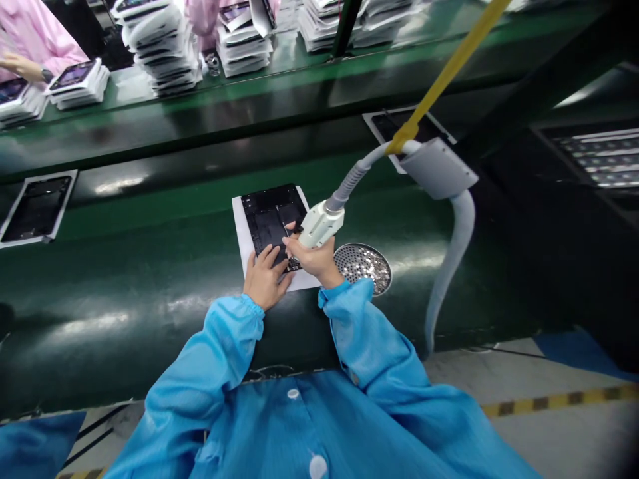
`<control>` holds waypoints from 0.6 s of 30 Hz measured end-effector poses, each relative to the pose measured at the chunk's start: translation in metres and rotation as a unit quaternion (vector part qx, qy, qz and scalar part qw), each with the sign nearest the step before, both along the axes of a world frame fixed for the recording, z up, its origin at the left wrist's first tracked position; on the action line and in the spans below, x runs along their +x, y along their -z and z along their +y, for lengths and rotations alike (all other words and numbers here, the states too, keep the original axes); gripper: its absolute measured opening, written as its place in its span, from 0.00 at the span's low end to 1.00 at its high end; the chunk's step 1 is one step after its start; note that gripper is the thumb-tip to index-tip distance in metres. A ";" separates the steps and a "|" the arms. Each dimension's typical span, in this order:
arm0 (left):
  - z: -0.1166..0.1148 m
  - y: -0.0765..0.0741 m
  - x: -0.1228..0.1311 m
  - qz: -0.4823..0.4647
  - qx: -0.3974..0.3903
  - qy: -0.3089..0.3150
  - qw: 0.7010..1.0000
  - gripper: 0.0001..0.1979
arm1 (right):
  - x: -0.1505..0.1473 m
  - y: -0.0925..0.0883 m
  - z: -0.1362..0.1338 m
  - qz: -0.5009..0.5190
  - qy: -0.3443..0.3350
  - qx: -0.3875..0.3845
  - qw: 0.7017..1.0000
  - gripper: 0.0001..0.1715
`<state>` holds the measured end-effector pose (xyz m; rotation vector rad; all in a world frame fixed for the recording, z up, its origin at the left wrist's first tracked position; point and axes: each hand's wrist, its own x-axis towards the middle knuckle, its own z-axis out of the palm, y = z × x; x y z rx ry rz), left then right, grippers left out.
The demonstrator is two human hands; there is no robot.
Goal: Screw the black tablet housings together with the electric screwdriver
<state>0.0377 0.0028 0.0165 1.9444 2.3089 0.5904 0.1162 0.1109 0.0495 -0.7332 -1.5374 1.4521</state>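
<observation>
Near the middle of the head view, a black panel (269, 214) lies on a white sheet (240, 229), which shows along its left and lower edges and at its upper right corner. Flat, dark and roughly rectangular with rounded corners, the panel has a thin pale line down its middle and small light specks near its edge; its lower right part is hidden by the hands. The left hand (266, 276) rests on its lower left part, fingers spread and gripping nothing. The right hand (314, 259) is wrapped around a pale tool (321, 223) over the panel's right side; the tool's working end is too hidden to make out. Just right of that hand, a round perforated dish (344, 255) holds shiny small pieces (373, 263). Another dark panel (37, 207) lies at the left edge of the frame.
</observation>
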 end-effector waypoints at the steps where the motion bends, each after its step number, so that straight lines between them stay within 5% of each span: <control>1: 0.000 0.000 0.000 -0.001 -0.001 0.000 1.000 0.17 | 0.000 0.000 -0.001 0.000 -0.003 -0.001 1.000 0.14; 18: -0.002 0.001 -0.001 0.012 0.019 0.001 1.000 0.15 | 0.013 -0.014 0.008 0.046 0.043 0.015 0.998 0.14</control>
